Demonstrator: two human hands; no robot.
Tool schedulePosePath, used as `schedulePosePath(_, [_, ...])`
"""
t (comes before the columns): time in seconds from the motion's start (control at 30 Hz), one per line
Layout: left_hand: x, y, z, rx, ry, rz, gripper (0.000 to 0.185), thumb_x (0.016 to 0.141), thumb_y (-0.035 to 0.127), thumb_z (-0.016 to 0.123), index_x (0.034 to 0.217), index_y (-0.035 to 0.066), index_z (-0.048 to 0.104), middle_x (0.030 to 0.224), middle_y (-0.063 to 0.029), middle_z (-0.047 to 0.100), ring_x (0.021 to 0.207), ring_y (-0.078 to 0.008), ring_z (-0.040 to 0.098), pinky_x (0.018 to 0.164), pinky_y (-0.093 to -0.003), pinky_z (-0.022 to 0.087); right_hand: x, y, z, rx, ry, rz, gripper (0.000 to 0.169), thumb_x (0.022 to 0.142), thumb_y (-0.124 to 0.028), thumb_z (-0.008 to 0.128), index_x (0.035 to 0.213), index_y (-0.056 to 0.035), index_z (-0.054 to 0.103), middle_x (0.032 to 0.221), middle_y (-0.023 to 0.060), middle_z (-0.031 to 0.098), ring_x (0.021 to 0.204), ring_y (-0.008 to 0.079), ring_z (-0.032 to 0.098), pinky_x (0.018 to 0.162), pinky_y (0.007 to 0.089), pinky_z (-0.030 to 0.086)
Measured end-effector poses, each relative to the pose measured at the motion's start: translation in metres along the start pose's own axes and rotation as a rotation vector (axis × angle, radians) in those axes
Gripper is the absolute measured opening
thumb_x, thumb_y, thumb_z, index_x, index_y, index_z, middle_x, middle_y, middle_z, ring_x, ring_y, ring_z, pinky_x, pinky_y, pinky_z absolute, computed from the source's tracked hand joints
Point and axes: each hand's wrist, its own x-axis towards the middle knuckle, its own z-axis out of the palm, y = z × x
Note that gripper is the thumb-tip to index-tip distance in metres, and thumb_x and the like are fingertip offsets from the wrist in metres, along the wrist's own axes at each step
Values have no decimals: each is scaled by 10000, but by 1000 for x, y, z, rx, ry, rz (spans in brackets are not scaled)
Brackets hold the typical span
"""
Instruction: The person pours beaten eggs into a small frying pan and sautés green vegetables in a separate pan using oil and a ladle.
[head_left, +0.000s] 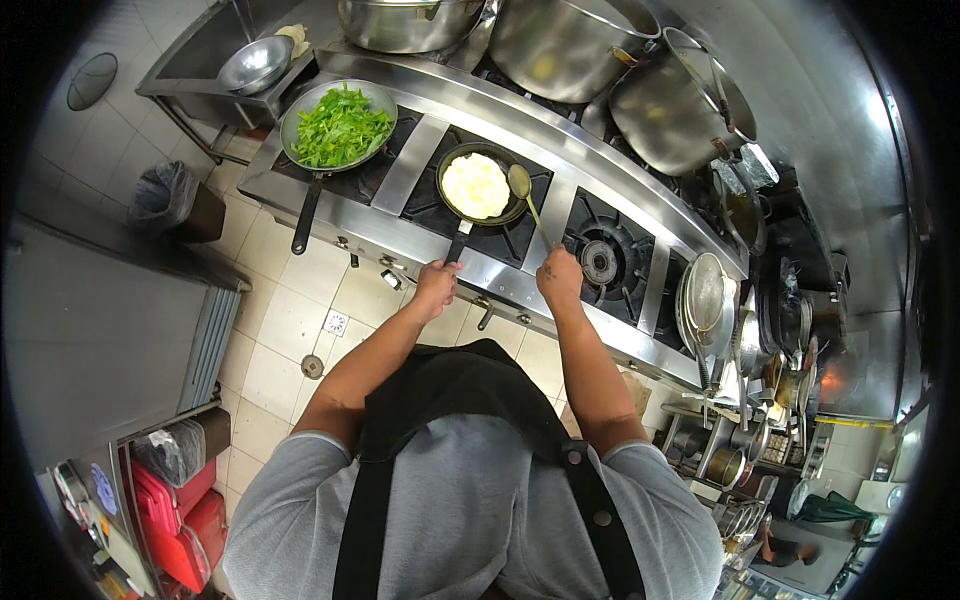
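My left hand (438, 289) is closed around the black handle of a small frying pan (448, 156), which sits on the middle burner. In the pan lies a round, pale yellow mass that looks like egg (475, 186). My right hand (559, 277) grips the thin handle of a metal ladle (519, 181); its bowl rests at or just over the pan's right rim. Left of these, a larger frying pan (286, 136) full of chopped green leaves (341, 127) stands on another burner, its black handle pointing towards me.
Large steel stockpots (574, 49) stand along the back. A bare gas burner (600, 262) is right of the ladle, with strainers (706, 292) and stacked pans beyond. A metal bowl (256, 66) is at the upper left, a lined bin (201, 214) below it. Another person (784, 553) is far off, lower right.
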Motion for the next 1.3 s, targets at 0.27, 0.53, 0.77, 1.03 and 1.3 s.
schedulePosePath(0.27, [-1, 24, 7, 423, 166, 315, 193, 880, 153, 522, 833, -11, 612, 566, -44, 504, 494, -135, 460, 473, -312, 358, -2, 22, 23, 973, -399, 372, 118, 877, -107, 535, 786, -36, 562, 612, 44, 563, 443, 114, 504, 342, 251, 379])
schedulePosePath(0.53, [14, 34, 0, 733, 162, 518, 218, 890, 127, 518, 930, -61, 623, 717, -62, 601, 644, -129, 487, 602, -291, 409, -7, 28, 28, 1128, -414, 367, 125, 864, -123, 572, 768, -41, 573, 620, 82, 591, 475, 189, 549, 406, 300, 429])
schedulePosePath(0.77, [9, 33, 0, 323, 92, 240, 193, 884, 163, 540, 891, -19, 604, 564, -38, 487, 413, -131, 421, 387, -306, 334, -39, -21, -45, 82, -62, -162, 181, 840, -107, 520, 973, -67, 635, 871, 239, 639, 855, 401, 621, 761, 471, 488])
schedulePosePath(1.03, [3, 21, -3, 46, 1, 81, 102, 907, 141, 503, 898, 48, 544, 547, 30, 394, 392, -62, 329, 335, -238, 225, -7, 28, -2, 237, 3, -45, 198, 822, -138, 534, 938, -40, 660, 887, 229, 643, 877, 415, 610, 762, 457, 485])
schedulePosePath(1.3, [3, 32, -6, 117, 0, 90, 106, 909, 138, 501, 895, 41, 542, 537, 31, 389, 383, -68, 324, 336, -245, 220, 8, 21, 33, 747, -307, 182, 188, 860, -119, 574, 987, 7, 631, 616, 52, 588, 431, 99, 514, 345, 246, 381])
